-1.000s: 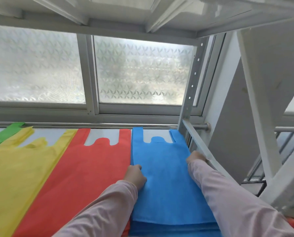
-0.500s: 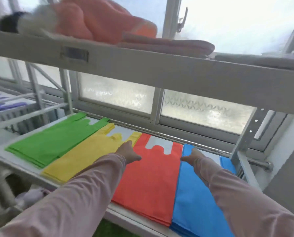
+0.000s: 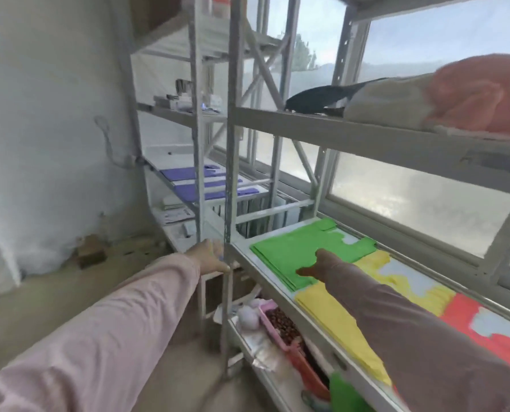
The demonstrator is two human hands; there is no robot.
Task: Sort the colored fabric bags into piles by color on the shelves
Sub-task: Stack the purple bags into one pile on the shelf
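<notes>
Green bags (image 3: 295, 251), yellow bags (image 3: 334, 313) and red bags (image 3: 461, 313) lie in separate neat piles side by side on the shelf (image 3: 265, 276), with purple bags (image 3: 188, 185) on the far rack, so sorting looks nearly done. The right hand (image 3: 319, 263) rests flat and open-fingered on the green pile. The left hand (image 3: 210, 257) hangs loose by the post (image 3: 228, 173), holding nothing.

Matt non-woven cloth bags in my piles: green bags (image 3: 295, 254) at 1 o'clock, yellow bags (image 3: 334, 319) at 2, red bags (image 3: 461, 316) at 3. They lie on dull, scuffed grey painted-metal shelving (image 3: 232, 150). The window glass (image 3: 411, 200) behind is frosted. My sleeve (image 3: 114, 322) is soft pink cloth.
</notes>
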